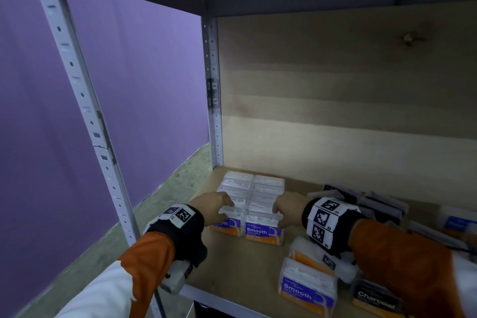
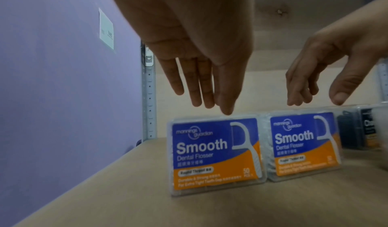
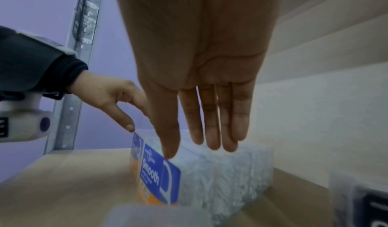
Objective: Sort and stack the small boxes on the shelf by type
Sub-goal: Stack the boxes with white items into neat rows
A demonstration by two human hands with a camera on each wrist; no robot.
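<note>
Two rows of clear "Smooth" floss boxes stand on edge at the shelf's back left, blue-and-orange labels facing me. My left hand [image 1: 224, 205] hovers over the left front box [image 2: 214, 154], fingers straight and pointing down, tips at its top edge. My right hand [image 1: 280, 210] does the same over the right front box [image 1: 263, 231], its thumb tip at the box's upper front corner [image 3: 166, 162]. Neither hand grips anything. Two loose Smooth boxes [image 1: 307, 286] lie at the front. A black "Charcoal" box [image 1: 376, 299] sits beside them.
Several dark boxes [image 1: 374, 204] lie jumbled at the back right, with another Smooth box [image 1: 456, 222] at the right edge. The wooden shelf board [image 1: 245, 268] has a grey metal post [image 1: 85, 111] at its left front and a wooden back panel [image 1: 335, 111].
</note>
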